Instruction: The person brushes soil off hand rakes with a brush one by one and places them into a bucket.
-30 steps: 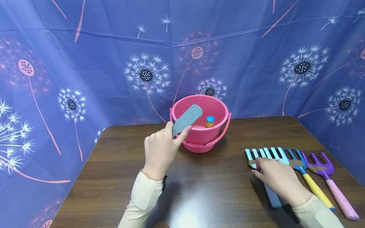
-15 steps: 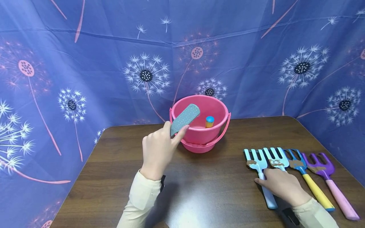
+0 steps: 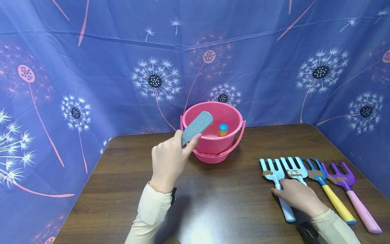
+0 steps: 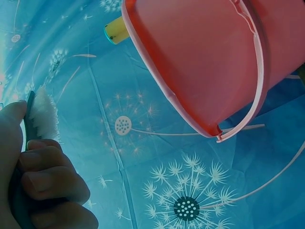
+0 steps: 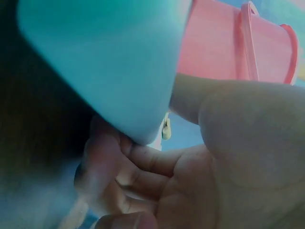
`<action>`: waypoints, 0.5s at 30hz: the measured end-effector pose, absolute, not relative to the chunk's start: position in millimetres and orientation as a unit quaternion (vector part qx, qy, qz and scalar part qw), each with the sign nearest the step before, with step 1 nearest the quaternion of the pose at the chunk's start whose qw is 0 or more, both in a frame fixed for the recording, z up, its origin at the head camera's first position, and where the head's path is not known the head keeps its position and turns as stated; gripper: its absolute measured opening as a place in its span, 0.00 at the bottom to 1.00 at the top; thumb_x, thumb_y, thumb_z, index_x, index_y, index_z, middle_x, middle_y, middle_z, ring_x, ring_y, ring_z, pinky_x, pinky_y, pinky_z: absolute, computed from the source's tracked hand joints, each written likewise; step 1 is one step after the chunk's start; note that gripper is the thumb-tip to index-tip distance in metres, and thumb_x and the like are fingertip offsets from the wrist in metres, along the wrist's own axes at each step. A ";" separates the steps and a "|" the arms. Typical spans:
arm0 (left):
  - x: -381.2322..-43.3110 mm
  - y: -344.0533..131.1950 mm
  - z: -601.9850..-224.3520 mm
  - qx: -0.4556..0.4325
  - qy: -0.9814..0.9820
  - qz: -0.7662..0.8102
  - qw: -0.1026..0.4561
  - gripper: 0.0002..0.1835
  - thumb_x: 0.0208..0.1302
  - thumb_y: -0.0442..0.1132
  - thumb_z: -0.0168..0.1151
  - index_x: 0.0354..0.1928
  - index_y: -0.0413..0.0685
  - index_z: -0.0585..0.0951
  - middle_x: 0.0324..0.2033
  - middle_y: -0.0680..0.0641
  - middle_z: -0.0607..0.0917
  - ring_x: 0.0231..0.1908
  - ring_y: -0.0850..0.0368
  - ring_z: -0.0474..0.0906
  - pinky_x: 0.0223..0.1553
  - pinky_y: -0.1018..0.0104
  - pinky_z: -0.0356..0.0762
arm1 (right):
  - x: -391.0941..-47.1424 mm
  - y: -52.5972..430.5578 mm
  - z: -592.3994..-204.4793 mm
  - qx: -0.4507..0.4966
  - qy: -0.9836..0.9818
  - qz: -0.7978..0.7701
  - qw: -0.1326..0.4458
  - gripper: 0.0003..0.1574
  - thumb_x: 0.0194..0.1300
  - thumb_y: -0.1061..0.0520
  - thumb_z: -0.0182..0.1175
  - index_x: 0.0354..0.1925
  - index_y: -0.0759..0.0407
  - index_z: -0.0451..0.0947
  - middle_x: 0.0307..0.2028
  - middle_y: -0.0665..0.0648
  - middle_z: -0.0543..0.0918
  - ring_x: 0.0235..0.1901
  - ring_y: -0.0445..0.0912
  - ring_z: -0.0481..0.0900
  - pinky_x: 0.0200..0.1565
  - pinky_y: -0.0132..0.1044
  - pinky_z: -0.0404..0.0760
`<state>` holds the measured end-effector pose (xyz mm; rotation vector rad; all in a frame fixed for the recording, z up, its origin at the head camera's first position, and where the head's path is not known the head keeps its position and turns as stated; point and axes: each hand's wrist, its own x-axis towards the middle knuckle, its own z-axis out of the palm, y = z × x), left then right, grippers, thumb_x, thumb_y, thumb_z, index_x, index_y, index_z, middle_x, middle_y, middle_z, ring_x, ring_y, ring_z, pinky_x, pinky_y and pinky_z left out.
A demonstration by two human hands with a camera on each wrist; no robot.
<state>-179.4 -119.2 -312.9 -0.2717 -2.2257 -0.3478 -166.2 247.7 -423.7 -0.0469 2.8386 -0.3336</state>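
Note:
My left hand [image 3: 167,161] grips a teal brush [image 3: 196,127], raised in front of the pink bucket's rim. White bristles show on the brush's far side in the left wrist view, where the fingers [image 4: 55,183] curl round its handle. On the right, my right hand [image 3: 301,198] holds the handle of the leftmost light blue hand rake [image 3: 275,175], thumb on one side and fingers on the other. That handle [image 5: 114,71] fills much of the right wrist view. A second light blue rake [image 3: 295,173] lies beside it, its handle mostly hidden under the hand.
The pink bucket [image 3: 210,145] stands at the table's back, with a small yellow-orange container with a blue cap [image 3: 223,130] in it. Further right lie a blue rake with a yellow handle [image 3: 338,205] and a purple rake with a pink handle [image 3: 364,211]. Patterned blue cloth hangs behind.
My right hand has drawn back from the light blue rakes' heads to the leftmost one's handle. The left hand, with the brush, has shifted slightly left.

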 end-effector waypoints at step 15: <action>-179.8 -118.6 -312.6 -0.104 -0.890 -0.144 0.419 0.31 0.68 0.67 0.58 0.22 0.47 0.68 0.10 0.52 0.63 0.10 0.56 0.59 0.14 0.65 0.56 | -158.4 220.5 -402.3 -0.023 0.970 -0.221 -0.098 0.18 0.75 0.47 0.53 0.36 0.61 0.69 0.17 0.51 0.69 0.15 0.43 0.65 0.18 0.36 0.61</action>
